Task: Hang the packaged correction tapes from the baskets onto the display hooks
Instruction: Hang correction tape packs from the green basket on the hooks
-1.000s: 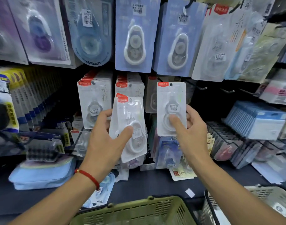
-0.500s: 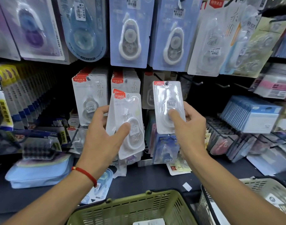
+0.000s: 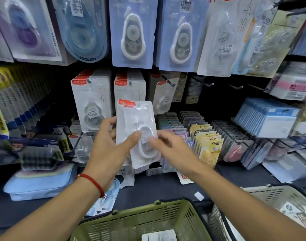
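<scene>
A small stack of packaged correction tapes [image 3: 137, 131] sits mid-frame, gripped by the left hand [image 3: 107, 153], the blurred right hand [image 3: 173, 152] seemingly touching its front with loose fingers, while at 6 o'clock a green basket [image 3: 141, 221] holds one packet [image 3: 159, 235].

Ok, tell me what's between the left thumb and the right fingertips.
Head view: only the front of the packaged correction tapes gripped by the left hand; right hand reaches it.

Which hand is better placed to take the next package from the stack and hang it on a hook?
The right hand, probably. It holds nothing, and its fingertips already reach the front correction tape package. The left hand grips the stack from behind with its thumb in front. Free hooks stand up and to the right.
</scene>
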The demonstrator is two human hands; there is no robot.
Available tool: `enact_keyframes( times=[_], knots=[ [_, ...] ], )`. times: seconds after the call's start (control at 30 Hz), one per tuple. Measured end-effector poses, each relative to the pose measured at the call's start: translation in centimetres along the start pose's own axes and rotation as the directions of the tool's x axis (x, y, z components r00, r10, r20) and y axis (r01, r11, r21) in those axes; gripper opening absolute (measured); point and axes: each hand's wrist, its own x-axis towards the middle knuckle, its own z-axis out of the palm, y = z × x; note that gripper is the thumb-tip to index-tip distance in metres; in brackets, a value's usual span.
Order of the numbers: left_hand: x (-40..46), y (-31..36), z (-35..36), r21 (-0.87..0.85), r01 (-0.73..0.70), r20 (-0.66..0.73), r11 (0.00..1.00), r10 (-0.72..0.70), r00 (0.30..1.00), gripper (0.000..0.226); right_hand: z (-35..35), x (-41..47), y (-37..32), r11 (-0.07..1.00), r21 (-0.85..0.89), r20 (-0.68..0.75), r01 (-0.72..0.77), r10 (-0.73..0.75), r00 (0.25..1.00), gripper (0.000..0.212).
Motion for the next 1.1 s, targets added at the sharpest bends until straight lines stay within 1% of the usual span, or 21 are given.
enact_keyframes(
  times=[0.03,0.07,0.17,0.2,0.33,0.4,0.5,0.73,0.8,0.83,0.9,0.93,0.97,1.0,1.03,1.07,1.1],
  knots=[
    [-0.1,0.1,0.1,-0.039,0.014,-0.001,0.999,-0.014,1.0,0.062,0.4,-0.4,0.2,1.0,0.004,0.018,0.012,-0.013,1.0,0.043],
    [-0.1,0.2,0.1,-0.073,0.025,0.0,0.997,-0.025,1.0,0.065,0.6,-0.5,0.2,1.0,0.023,-0.001,0.022,-0.022,1.0,0.039],
    [-0.2,0.5,0.1,-0.156,0.068,0.032,0.985,-0.064,0.997,0.065,0.3,-0.7,0.0,0.988,0.155,-0.104,0.011,0.005,0.995,0.033],
    [-0.1,0.5,0.1,-0.174,0.081,0.042,0.981,-0.075,0.996,0.063,0.1,-0.7,-0.3,0.986,0.166,-0.151,0.016,0.009,0.988,0.031],
    [0.1,0.4,-0.2,-0.151,0.081,0.015,0.985,-0.08,0.997,0.057,-1.0,-0.5,-0.9,0.981,0.154,-0.4,0.121,-0.05,0.915,0.028],
    [0.1,0.4,-0.4,-0.131,0.071,-0.006,0.989,-0.072,0.997,0.054,-1.7,-0.3,-1.1,0.977,0.16,-0.466,0.143,-0.053,0.883,0.028],
    [0.1,0.4,-0.7,-0.12,0.06,-0.026,0.991,-0.063,0.998,0.052,-2.5,0.2,-1.0,0.974,0.179,-0.511,0.14,-0.029,0.859,0.022],
    [0.2,0.5,-1.0,-0.117,0.042,-0.059,0.992,-0.049,0.997,0.044,-3.3,0.2,-1.3,0.962,0.167,-0.556,0.217,-0.09,0.826,0.026],
    [0.3,0.4,-1.0,-0.108,0.03,-0.056,0.994,-0.036,0.998,0.042,-3.4,0.5,-1.2,0.969,0.141,-0.548,0.202,-0.093,0.831,0.029],
    [0.3,0.3,-0.9,-0.098,0.021,-0.05,0.995,-0.026,0.998,0.041,-3.5,0.7,-1.1,0.982,0.101,-0.522,0.16,-0.085,0.849,0.033],
    [0.3,0.0,-0.8,-0.073,0.003,-0.022,0.997,-0.005,1.0,0.039,-3.7,1.0,-0.7,0.999,-0.038,-0.471,-0.002,-0.017,0.882,0.053],
    [0.3,-0.1,-0.7,-0.059,-0.002,0.003,0.998,0.002,1.0,0.039,-3.8,0.9,-0.6,0.989,-0.119,-0.473,-0.083,0.017,0.881,0.061],
    [0.3,-0.2,-0.6,-0.042,-0.002,0.027,0.999,0.003,1.0,0.038,-3.8,0.8,-0.6,0.981,-0.164,-0.483,-0.105,0.013,0.876,0.06],
    [0.2,-0.2,-0.5,-0.028,0.002,0.044,1.0,-0.001,0.999,0.038,-3.5,0.6,-0.8,0.983,-0.169,-0.476,-0.071,-0.019,0.879,0.051],
    [0.1,-0.2,-0.3,-0.022,0.007,0.055,1.0,-0.006,0.998,0.039,-3.2,0.4,-1.1,0.989,-0.146,-0.437,-0.008,-0.057,0.898,0.038],
    [0.1,-0.2,-0.1,-0.024,0.014,0.065,1.0,-0.012,0.998,0.039,-2.6,0.1,-1.3,0.992,-0.121,-0.359,0.038,-0.08,0.93,0.027],
    [0.0,-0.2,0.1,-0.032,0.024,0.078,0.999,-0.022,0.997,0.039,-2.0,-0.2,-1.5,0.991,-0.112,-0.257,0.068,-0.095,0.962,0.022]
  ],
)
